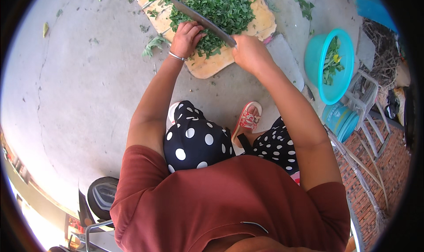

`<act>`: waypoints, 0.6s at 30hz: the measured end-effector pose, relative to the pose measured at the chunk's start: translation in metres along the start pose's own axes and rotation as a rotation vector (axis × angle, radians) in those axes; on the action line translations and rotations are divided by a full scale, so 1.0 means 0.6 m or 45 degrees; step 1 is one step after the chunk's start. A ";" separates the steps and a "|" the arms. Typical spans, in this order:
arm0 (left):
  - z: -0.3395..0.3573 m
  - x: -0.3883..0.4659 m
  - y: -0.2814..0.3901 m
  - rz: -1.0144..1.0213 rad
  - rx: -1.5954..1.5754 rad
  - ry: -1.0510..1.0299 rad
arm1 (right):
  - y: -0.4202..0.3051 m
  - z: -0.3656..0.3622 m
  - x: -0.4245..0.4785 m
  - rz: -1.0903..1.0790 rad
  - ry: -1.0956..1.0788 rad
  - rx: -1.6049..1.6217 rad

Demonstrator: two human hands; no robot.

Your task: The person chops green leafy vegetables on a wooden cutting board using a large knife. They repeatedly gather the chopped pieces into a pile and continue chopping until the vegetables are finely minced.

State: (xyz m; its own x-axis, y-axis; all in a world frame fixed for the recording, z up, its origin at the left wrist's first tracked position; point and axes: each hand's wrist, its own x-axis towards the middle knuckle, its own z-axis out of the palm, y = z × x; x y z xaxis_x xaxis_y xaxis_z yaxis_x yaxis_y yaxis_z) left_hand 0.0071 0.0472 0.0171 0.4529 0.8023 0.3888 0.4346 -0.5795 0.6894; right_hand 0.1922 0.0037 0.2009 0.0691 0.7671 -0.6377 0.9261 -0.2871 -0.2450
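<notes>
My right hand [250, 51] grips the handle of a cleaver [205, 21], its long blade slanting up and left across a heap of chopped leafy greens [225, 7]. The heap covers much of a worn wooden cutting board [207, 66] on the ground. My left hand [186, 37] holds down greens at the near left of the heap, its curled fingertips close to the blade. What lies beneath that palm is hidden. A whole leaf [155, 46] hangs off the board's left edge, near my left wrist.
At right, a turquoise plastic basin [314, 60] holding leaves tilts beside a plastic stool [362, 89] and blue buckets [341, 119]. A broom [361, 179] lies over brick paving. A loose leafy sprig [303, 5] rests on the concrete floor [92, 80]. My feet are just below the board.
</notes>
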 end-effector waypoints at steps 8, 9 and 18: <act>0.002 -0.001 -0.005 -0.047 0.012 -0.023 | -0.006 0.050 0.029 0.061 -0.055 -0.001; 0.003 -0.002 -0.001 -0.053 0.006 -0.024 | -0.008 0.062 0.039 0.050 -0.021 0.028; 0.003 -0.021 -0.001 -0.053 0.002 -0.053 | -0.029 0.085 0.117 0.111 0.072 0.144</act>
State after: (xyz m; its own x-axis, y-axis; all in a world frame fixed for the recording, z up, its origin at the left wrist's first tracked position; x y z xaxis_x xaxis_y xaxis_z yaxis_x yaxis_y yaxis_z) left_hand 0.0025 0.0376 0.0107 0.4662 0.8192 0.3340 0.4549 -0.5458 0.7036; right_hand 0.1617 0.0333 0.1233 0.1713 0.7668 -0.6186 0.8681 -0.4143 -0.2733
